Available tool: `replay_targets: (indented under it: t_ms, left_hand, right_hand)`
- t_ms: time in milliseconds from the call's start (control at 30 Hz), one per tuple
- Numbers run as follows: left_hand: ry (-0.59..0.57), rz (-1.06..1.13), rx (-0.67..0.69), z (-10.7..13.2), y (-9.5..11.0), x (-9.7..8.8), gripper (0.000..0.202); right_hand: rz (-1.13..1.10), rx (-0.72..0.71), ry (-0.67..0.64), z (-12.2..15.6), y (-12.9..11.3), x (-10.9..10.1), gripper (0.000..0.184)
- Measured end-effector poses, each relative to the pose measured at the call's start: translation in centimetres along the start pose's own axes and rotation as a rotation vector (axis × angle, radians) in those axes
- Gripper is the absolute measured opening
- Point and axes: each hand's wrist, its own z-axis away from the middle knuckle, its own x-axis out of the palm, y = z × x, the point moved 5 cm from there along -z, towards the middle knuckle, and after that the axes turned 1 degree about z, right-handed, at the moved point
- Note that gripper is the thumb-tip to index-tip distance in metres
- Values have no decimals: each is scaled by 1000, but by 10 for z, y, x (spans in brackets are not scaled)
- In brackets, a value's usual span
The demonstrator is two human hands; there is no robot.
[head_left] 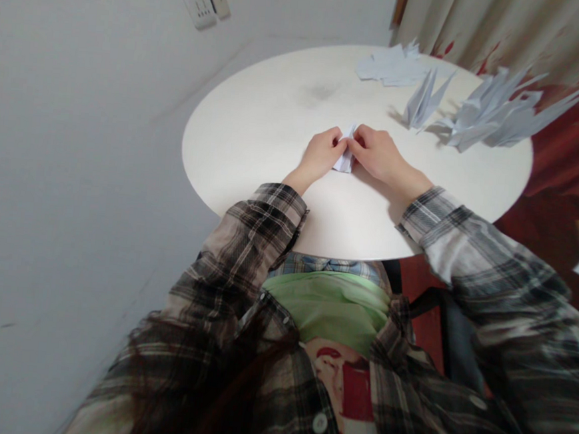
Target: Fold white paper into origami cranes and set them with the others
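A small folded white paper (344, 162) stands between my two hands, above the near middle of a round white table (255, 141). My left hand (320, 154) pinches it from the left, with thumb and curled fingers at its edge. From the right, my right hand (378, 154) grips the same paper, its thumb meeting the left thumb in the middle. Fingers cover much of the paper's upper part, so its exact folds are hidden.
Several folded paper cranes (492, 116) cluster at the table's right, with one narrow folded piece (423, 104) beside them. A pile of white paper (394, 66) lies at the back. The wall (100, 128) with a socket (200, 6) is left, a curtain (571, 132) right.
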Motion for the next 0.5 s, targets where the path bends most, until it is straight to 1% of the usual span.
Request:
replay_targets:
  t_ms: [133,500]
  left_hand:
    - [-2,-12,-1,0,-1,0,22]
    - [8,25,6,-1,-1,2,17]
  right_hand:
    - [14,-2,7,0,-1,0,22]
    - [10,-9,27,0,2,1,27]
